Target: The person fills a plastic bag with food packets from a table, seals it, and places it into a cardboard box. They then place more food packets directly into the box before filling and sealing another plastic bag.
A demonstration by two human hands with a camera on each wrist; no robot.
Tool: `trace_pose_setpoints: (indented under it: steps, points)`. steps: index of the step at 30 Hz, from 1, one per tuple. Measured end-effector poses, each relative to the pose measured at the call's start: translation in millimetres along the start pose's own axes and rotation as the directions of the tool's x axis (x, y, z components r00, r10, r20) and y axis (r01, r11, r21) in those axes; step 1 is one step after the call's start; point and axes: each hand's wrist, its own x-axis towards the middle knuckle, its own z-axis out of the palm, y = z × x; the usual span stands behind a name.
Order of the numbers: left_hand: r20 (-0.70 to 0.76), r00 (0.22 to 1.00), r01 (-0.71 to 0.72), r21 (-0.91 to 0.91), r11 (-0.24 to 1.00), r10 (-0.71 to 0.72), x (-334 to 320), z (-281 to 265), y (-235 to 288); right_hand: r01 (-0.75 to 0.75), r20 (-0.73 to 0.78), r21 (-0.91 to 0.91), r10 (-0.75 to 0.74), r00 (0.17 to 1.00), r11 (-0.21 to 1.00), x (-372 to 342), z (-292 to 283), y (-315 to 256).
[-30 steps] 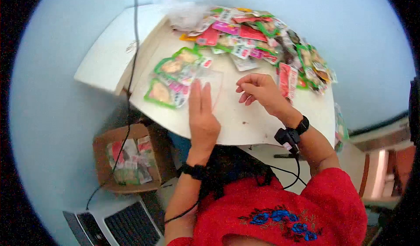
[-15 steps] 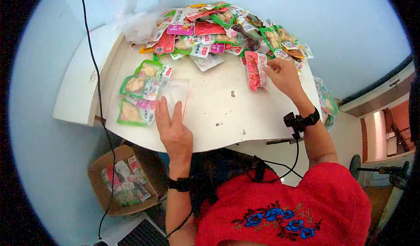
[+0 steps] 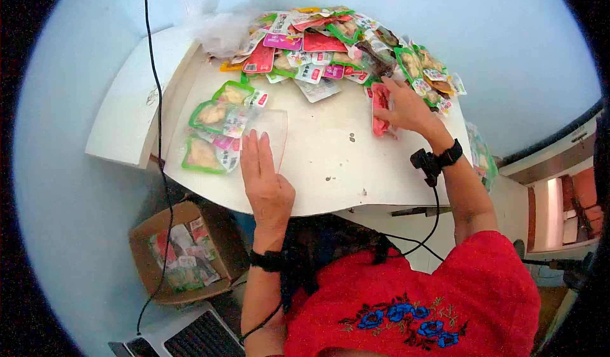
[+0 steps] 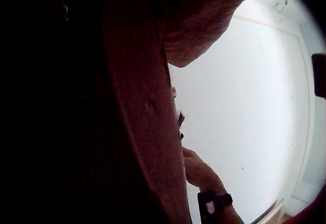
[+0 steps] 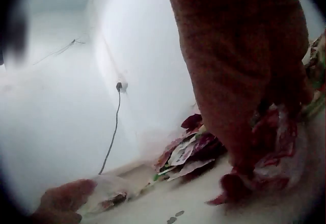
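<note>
At the right of the table, my right hand (image 3: 410, 108) grips a red packet (image 3: 380, 109) with thumb and fingers around its sides. The right wrist view shows that hand (image 5: 239, 71) over the red, shiny packet (image 5: 277, 150). My left hand (image 3: 267, 185) lies with extended fingers on the near edge of a clear plastic bag (image 3: 274, 134). Left of it are several green-edged packets (image 3: 203, 154) with pale contents, partly overlapping the bag. The left wrist view is mostly dark and does not show what the left fingers touch.
A heap of mixed packets (image 3: 318, 42) covers the back of the white table (image 3: 318, 166), with a crumpled clear bag (image 3: 222, 34) at its left end. A cardboard box (image 3: 232, 255) holding packets stands below left. A black cable (image 3: 160, 147) hangs at the left.
My right hand has moved from mid-table to the red packet at the right and now grips it. My left hand has stayed by the clear bag while the head view shifted.
</note>
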Motion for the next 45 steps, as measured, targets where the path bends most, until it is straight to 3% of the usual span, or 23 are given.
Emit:
trace_pose_setpoints:
  steps: [2, 3, 5, 6, 7, 10, 13, 15, 17, 20, 22, 24, 29, 35, 38, 42, 45]
  points:
    - [-0.001, 1.000, -0.005, -0.003, 1.000, 0.005, 1, 0, 0, -0.102, 0.092, -0.063, 0.108, 0.990, 0.993, -5, -12, -14]
    - [0.000, 1.000, -0.006, -0.005, 1.000, 0.006, 1, 1, -1, -0.122, 0.038, -0.042, 0.124, 0.992, 0.992, -7, -12, -17]
    - [-0.009, 1.000, -0.018, -0.002, 1.000, 0.018, 0, 1, -1, -0.162, 0.155, -0.007, 0.161, 0.975, 0.987, -8, -25, -22]
    - [-0.018, 1.000, -0.025, 0.006, 1.000, 0.025, 0, 1, -1, -0.173, 0.219, 0.008, 0.167, 0.961, 0.985, -8, -29, -23]
    - [-0.025, 0.999, -0.028, 0.015, 1.000, 0.028, 0, 1, -1, -0.112, 0.106, 0.009, 0.111, 0.988, 0.994, -12, -22, -13]
    - [-0.016, 1.000, -0.008, -0.004, 1.000, 0.008, 1, -1, 0, -0.151, 0.250, 0.135, 0.114, 0.962, 0.979, -18, -41, -10]
    - [-0.036, 0.999, -0.018, -0.007, 1.000, 0.018, -1, 4, -6, -0.188, 0.278, 0.154, 0.140, 0.950, 0.970, -27, -60, -22]
    - [-0.033, 0.999, -0.014, -0.018, 1.000, 0.013, -3, 5, -7, -0.160, 0.232, 0.487, 0.050, 0.971, 0.858, -32, -58, -28]
    - [-0.030, 1.000, -0.006, -0.021, 1.000, 0.005, -4, 5, -6, -0.180, 0.211, 0.741, 0.030, 0.977, 0.647, -38, -56, -44]
    - [-0.065, 0.998, -0.018, -0.045, 0.999, 0.015, -3, 5, -7, -0.171, 0.152, 0.896, 0.079, 0.985, 0.411, -43, -25, -56]
    - [-0.061, 0.998, -0.015, -0.067, 0.998, 0.011, -2, 5, -6, -0.294, 0.293, 0.949, 0.034, 0.956, 0.112, -44, -19, -77]
    - [-0.064, 0.998, -0.028, -0.085, 0.996, 0.022, -3, 7, -8, -0.331, 0.332, 0.943, 0.056, 0.941, -0.034, -44, -3, -92]
    - [-0.064, 0.997, -0.033, 0.002, 0.999, 0.033, 0, 3, -3, -0.390, 0.402, 0.896, 0.017, 0.915, -0.214, -41, 10, -127]
    - [-0.035, 0.997, -0.059, 0.128, 0.990, 0.064, -2, 1, -4, -0.421, 0.419, 0.853, -0.078, 0.905, -0.309, -35, 23, -168]
    - [-0.060, 0.998, -0.036, 0.010, 0.999, 0.036, -2, 4, -6, -0.416, 0.413, 0.843, -0.085, 0.907, -0.340, -28, 25, -194]
    - [-0.106, 0.993, -0.062, -0.015, 0.998, 0.060, -1, 7, -7, -0.427, 0.395, 0.827, -0.161, 0.904, -0.365, -13, 45, -214]
    - [-0.103, 0.993, -0.059, -0.031, 0.998, 0.055, -1, 3, -6, -0.506, 0.410, 0.682, -0.298, 0.862, -0.528, 1, 62, -228]
